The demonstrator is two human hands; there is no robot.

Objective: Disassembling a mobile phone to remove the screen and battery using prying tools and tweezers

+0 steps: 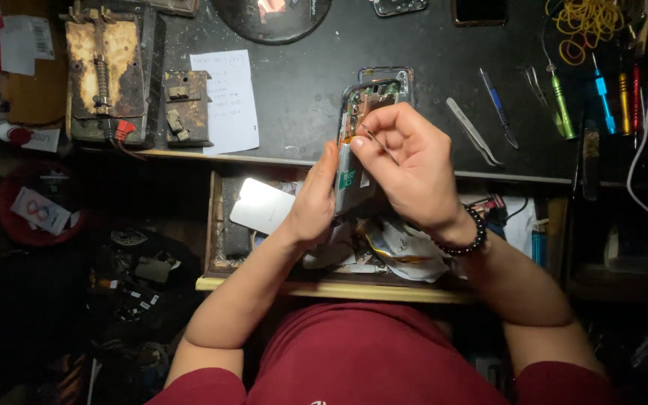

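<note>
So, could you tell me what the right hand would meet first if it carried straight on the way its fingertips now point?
The right hand points left and slightly down, so it would probably meet the opened phone it already touches; past that, the left hand's fingers. Depth is unclear.

Head camera, straight down, close over workbench (301, 90)

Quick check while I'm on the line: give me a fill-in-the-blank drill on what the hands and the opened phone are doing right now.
1. The left hand steadies the opened phone from its ____ side.
2. The right hand pinches a thin ____ tool against the phone's inside.
3. The right wrist wears a bracelet of dark ____.
4. The grey tweezers lie on the black mat, to the ____ of the phone.

Missing words: left; metal; beads; right
</note>
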